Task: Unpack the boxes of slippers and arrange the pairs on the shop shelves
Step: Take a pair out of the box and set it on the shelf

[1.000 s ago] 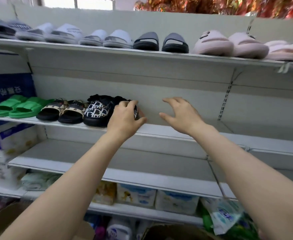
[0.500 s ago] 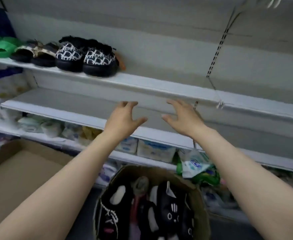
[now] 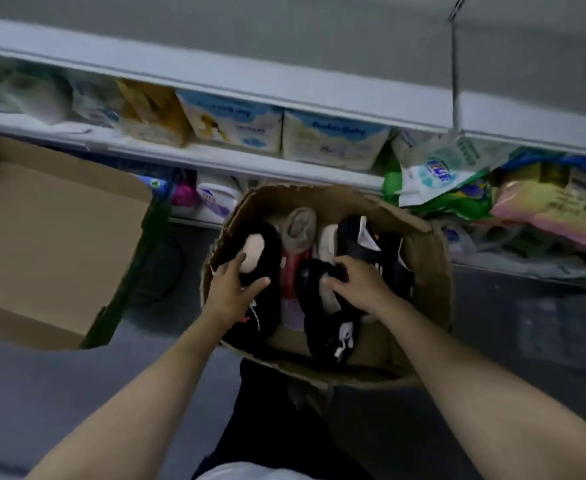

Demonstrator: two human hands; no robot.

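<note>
An open cardboard box (image 3: 430, 292) stands on the floor below me with several slippers in it. My left hand (image 3: 231, 292) grips a black fuzzy slipper with a cream lining (image 3: 271, 258) at the box's left side, thumb over its upper. My right hand (image 3: 362, 284) holds a second black slipper with a white mark (image 3: 329, 336) in the middle of the box, fingers curled at its opening. A grey and red slipper (image 3: 298, 226) and a black one with white stripes (image 3: 366, 242) lie deeper in the box.
A second cardboard box (image 3: 59, 237) stands open to the left. The white shelf edge (image 3: 284, 91) runs across above the boxes; packs of baby goods (image 3: 333, 136) fill the lower shelf, and loose bags (image 3: 544, 202) pile up at the right. Dark floor surrounds the boxes.
My view dropped from the shelves to the floor box. Both hands left the patterned slippers on the shelf, came down open, and now each holds a black slipper in the box.
</note>
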